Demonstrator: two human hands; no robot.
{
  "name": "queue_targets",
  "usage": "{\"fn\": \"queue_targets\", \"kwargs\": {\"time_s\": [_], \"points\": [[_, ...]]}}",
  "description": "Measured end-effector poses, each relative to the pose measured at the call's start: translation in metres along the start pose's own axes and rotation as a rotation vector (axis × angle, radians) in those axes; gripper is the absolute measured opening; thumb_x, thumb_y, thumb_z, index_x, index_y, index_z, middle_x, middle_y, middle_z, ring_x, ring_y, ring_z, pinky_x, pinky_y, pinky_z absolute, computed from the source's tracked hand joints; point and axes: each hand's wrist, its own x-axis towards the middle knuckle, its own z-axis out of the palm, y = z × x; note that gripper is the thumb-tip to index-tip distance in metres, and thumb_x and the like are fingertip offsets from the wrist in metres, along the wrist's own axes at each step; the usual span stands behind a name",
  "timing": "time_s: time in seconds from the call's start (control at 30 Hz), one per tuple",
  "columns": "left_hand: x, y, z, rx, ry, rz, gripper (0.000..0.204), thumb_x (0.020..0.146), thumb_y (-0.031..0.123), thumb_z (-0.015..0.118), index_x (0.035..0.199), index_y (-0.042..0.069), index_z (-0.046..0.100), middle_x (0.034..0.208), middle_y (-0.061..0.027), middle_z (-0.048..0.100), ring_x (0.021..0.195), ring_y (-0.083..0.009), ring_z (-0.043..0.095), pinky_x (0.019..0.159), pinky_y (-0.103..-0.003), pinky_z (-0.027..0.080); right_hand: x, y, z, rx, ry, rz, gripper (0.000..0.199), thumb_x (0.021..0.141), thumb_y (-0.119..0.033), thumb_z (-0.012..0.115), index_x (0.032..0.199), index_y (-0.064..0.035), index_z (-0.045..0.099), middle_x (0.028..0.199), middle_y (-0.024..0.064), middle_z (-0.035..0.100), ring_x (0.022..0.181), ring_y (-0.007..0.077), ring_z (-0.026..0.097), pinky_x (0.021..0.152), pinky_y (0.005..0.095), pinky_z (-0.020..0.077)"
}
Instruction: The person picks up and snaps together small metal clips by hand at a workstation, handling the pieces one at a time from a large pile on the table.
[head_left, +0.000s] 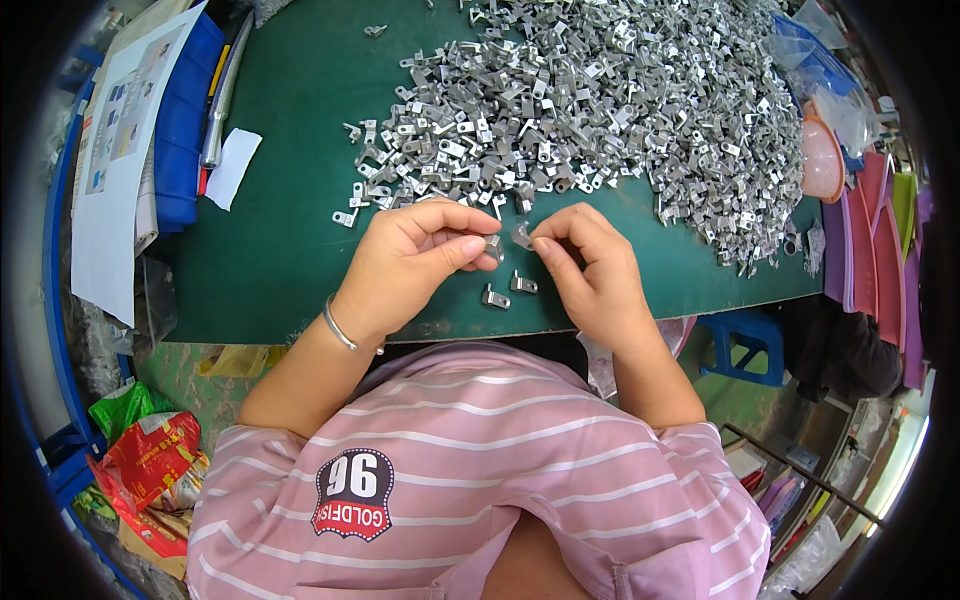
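Observation:
Just in front of the metal heap, my left hand (415, 255) pinches a small metal bracket (494, 246) between thumb and fingertips. Facing it, my right hand (590, 265) grips another small, shiny piece (521, 236) between thumb and forefinger; its exact shape is blurred. A narrow gap separates the two pieces. Two loose metal brackets, one nearer me (495, 297) and one farther right (523, 283), lie on the green tabletop (270, 260) below my fingers. Beyond my hands spreads a large heap of similar silvery metal brackets (600, 100).
A blue bin (190, 130) with papers against it stands at the left, beside a white paper scrap (232, 168). Pink and purple sheets (875, 250) hang at the right near a pink bowl (822, 155). A blue stool (742, 345) is below the table's right side.

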Motion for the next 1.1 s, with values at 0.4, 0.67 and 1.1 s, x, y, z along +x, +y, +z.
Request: {"fn": "queue_targets", "kwargs": {"time_s": [0.4,0.67,1.1], "points": [[0.000,-0.002,-0.004,-0.227,-0.130,-0.097,0.018,0.086,0.000,0.062,0.104,-0.005,0.063,0.096,-0.0113,0.067,0.088,-0.0191,0.067,0.079,-0.029,0.055,-0.010,0.001,0.000,0.719,-0.178,0.284,0.010,0.094,-0.008,0.056,0.098,0.0013,0.058,0.085,0.0035,0.062,0.073,0.0071,0.058,0.065,0.0205,0.0489],[0.002,-0.009,-0.004,-0.205,-0.165,0.040,0.014,0.083,-0.004,0.065,0.098,-0.005,0.063,0.093,-0.0089,0.066,0.082,-0.0163,0.065,0.078,-0.028,0.054,-0.012,0.007,0.000,0.795,-0.208,0.263,0.011,0.094,-0.008,0.057,0.099,0.0014,0.059,0.086,0.0043,0.063,0.074,0.0075,0.059,0.066,0.0205,0.0498],[-0.005,0.002,0.004,0.789,-0.237,0.483,0.009,0.074,0.004,0.072,0.082,0.005,0.068,0.085,-0.0070,0.067,0.076,-0.0213,0.063,0.068,-0.031,0.049,0.000,0.001,-0.022,0.803,-0.326,0.410,0.012,0.093,-0.013,0.058,0.094,-0.0011,0.059,0.079,0.0050,0.066,0.066,0.0086,0.061,0.055,0.0212,0.0479]]}}
